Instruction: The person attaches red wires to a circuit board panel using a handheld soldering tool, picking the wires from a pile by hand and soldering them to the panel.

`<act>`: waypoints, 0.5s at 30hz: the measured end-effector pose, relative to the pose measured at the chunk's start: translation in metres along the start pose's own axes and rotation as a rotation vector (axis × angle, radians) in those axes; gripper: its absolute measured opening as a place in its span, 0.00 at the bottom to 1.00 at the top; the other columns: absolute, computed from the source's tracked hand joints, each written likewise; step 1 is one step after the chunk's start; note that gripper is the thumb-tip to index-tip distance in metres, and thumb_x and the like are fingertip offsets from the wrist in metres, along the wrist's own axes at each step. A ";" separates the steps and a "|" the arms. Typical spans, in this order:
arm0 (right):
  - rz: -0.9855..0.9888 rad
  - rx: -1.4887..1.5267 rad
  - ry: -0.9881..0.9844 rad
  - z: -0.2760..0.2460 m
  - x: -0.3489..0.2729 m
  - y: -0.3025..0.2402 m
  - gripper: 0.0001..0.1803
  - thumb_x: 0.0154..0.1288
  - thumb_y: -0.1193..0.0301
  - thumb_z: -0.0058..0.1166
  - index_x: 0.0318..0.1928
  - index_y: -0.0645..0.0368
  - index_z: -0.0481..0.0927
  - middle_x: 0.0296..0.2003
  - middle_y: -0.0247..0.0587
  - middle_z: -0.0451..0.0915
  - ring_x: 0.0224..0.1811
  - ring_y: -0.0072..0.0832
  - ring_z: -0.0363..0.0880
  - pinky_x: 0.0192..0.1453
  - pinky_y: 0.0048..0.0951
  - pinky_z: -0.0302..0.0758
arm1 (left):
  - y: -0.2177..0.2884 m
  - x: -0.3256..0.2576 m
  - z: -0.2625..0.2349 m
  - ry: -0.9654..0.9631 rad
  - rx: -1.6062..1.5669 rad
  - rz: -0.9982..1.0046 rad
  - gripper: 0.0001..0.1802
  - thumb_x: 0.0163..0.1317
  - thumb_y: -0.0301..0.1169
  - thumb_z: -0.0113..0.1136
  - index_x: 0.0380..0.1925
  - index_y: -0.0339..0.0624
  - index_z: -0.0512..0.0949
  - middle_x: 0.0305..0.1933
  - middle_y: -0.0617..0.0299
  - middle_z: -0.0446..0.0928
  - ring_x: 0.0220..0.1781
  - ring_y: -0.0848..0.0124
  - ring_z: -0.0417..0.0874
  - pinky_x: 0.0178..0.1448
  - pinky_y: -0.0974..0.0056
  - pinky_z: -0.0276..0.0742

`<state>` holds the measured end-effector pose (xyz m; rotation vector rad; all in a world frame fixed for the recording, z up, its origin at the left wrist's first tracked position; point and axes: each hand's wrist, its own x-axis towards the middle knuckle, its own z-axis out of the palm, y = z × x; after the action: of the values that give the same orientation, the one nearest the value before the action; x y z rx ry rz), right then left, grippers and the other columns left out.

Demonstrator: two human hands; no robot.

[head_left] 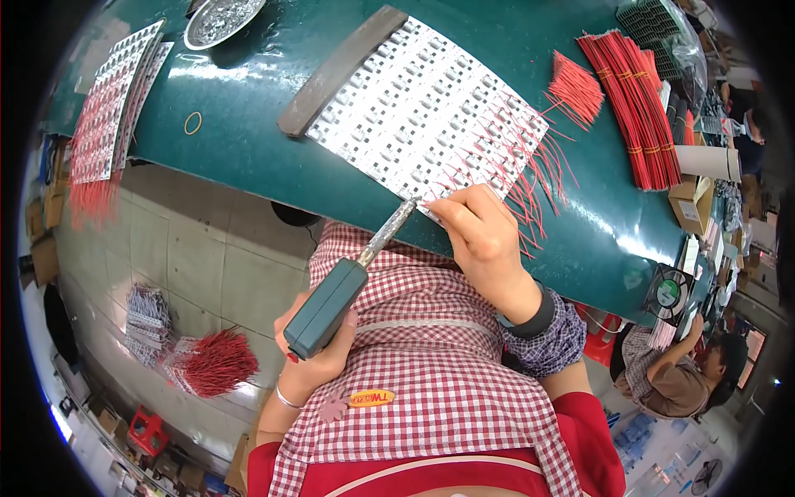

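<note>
My left hand (319, 360) is wrapped around the dark green handle of a soldering gun (325, 308). The gun's metal barrel slants up and away, its tip meeting the near corner of a white circuit board panel (377, 132). Beside that tip, my right hand (484, 240) is closed in a pinch on a thin red wire, mostly hidden by the fingers. Rows of small metal parts cover the panel. Loose red wires (542, 178) trail from its right side, some passing behind my right hand. A dark bar (344, 70) lies along the panel's far left edge.
Bundled red wires (633, 108) and a smaller red wire pile (577, 89) lie on the green table (240, 157). Wired panels (116, 108) overhang its left edge; a metal bowl (222, 21) stands far left. A small fan (669, 288) and another person (683, 373) are at right.
</note>
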<state>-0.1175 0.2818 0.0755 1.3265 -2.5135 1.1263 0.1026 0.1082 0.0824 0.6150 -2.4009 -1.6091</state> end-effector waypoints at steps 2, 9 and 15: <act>-0.008 0.021 -0.010 0.000 0.001 0.001 0.13 0.55 0.86 0.61 0.42 0.64 0.83 0.31 0.42 0.76 0.34 0.39 0.78 0.35 0.37 0.76 | 0.001 0.001 0.000 0.003 0.013 0.024 0.14 0.53 0.18 0.71 0.42 0.29 0.85 0.39 0.51 0.84 0.32 0.65 0.86 0.36 0.65 0.81; -0.003 0.014 -0.020 0.000 0.001 0.001 0.15 0.52 0.88 0.59 0.42 0.64 0.83 0.31 0.43 0.76 0.34 0.39 0.78 0.35 0.38 0.76 | 0.013 0.012 0.001 0.024 0.103 0.123 0.12 0.52 0.17 0.69 0.38 0.29 0.84 0.39 0.51 0.84 0.32 0.62 0.87 0.36 0.64 0.81; -0.010 -0.003 -0.033 0.000 0.000 0.002 0.16 0.52 0.88 0.57 0.43 0.64 0.83 0.32 0.43 0.75 0.35 0.39 0.77 0.36 0.38 0.76 | 0.022 0.018 -0.001 -0.011 0.177 0.156 0.11 0.49 0.17 0.69 0.35 0.30 0.83 0.35 0.52 0.81 0.30 0.61 0.86 0.35 0.63 0.80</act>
<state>-0.1191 0.2823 0.0748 1.3661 -2.5274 1.1080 0.0819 0.1066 0.1020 0.4347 -2.5477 -1.3525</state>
